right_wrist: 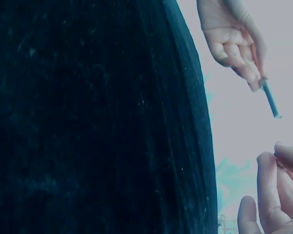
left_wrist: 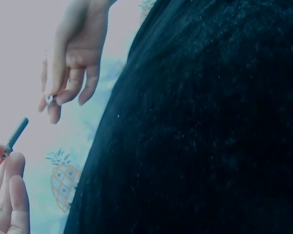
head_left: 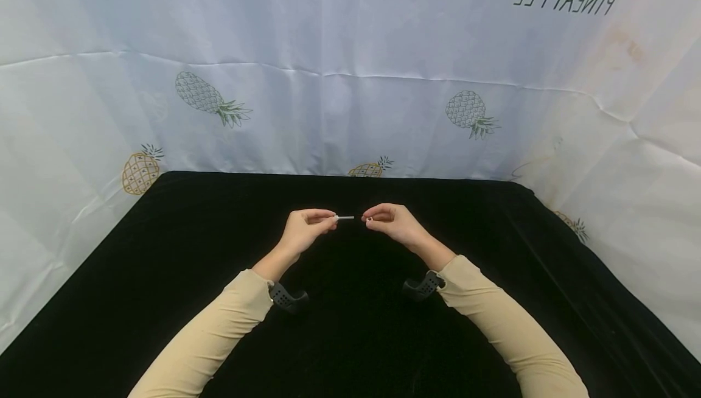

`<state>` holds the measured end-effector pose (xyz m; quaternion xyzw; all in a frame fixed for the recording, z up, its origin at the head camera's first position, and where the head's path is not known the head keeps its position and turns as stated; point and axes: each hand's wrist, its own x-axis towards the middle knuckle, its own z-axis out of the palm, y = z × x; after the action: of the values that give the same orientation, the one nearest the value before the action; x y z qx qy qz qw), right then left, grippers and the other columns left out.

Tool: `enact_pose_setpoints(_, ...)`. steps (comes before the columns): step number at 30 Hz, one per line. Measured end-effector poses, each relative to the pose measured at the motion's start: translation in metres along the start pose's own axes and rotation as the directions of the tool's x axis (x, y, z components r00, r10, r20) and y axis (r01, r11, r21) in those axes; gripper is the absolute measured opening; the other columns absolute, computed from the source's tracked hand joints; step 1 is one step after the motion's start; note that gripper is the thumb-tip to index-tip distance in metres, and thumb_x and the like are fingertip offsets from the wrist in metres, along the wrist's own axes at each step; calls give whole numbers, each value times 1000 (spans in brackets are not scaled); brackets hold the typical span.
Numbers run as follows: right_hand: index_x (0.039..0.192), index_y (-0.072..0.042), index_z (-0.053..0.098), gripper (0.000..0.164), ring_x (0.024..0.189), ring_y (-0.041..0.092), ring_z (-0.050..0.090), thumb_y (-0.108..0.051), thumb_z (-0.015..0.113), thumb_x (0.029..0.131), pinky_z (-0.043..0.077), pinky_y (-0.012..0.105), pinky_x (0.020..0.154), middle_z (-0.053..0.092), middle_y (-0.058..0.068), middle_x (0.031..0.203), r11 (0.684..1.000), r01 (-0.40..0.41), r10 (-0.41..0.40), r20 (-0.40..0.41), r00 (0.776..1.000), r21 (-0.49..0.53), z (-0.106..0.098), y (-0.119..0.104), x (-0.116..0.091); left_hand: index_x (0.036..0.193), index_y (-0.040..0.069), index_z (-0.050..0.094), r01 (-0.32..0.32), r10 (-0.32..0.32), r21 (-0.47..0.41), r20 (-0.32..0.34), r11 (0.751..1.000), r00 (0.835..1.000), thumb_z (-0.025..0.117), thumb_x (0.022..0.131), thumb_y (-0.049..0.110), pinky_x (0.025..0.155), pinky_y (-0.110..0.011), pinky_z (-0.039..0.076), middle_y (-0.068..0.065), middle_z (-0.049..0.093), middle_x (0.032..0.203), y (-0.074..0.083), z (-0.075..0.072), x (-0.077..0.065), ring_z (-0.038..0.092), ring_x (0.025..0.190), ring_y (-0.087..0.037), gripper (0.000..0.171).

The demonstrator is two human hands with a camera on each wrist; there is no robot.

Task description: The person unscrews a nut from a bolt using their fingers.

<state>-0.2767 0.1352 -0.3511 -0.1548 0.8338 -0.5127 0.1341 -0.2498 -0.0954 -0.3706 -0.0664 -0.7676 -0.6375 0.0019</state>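
Note:
My left hand (head_left: 305, 232) pinches a metal bolt (head_left: 345, 218) near its head, between thumb and fingers. The threaded shank points toward the right hand, and its ridges show in the left wrist view, where the bolt (left_wrist: 17, 132) slants upward. Across a short gap, my right hand (head_left: 401, 226) pinches a small shiny nut (left_wrist: 50, 100) at its fingertips. Bolt and nut are apart, both held up in front of me. In the right wrist view the bolt (right_wrist: 271, 100) sticks out from the left hand's fingers, while the right hand's own fingers hide the nut.
A black cloth (head_left: 350, 337) covers the table beneath both hands. Behind and at the sides hangs a pale curtain (head_left: 339, 124) printed with pineapples. Each wrist wears a dark strap mount, such as the left mount (head_left: 288, 298).

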Motion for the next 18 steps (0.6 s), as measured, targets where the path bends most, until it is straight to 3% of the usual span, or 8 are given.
enact_pose_setpoints(18, 119, -4, 58, 32, 110, 26, 61, -15, 61, 89, 49, 40, 96, 60, 17, 120, 994, -51, 55, 41, 998, -96, -11, 17, 5, 109, 0, 66, 53, -53, 35, -5, 998, 999, 64, 88, 19, 83, -27, 56, -14, 71, 102, -9, -9, 3, 69, 87, -12, 28)
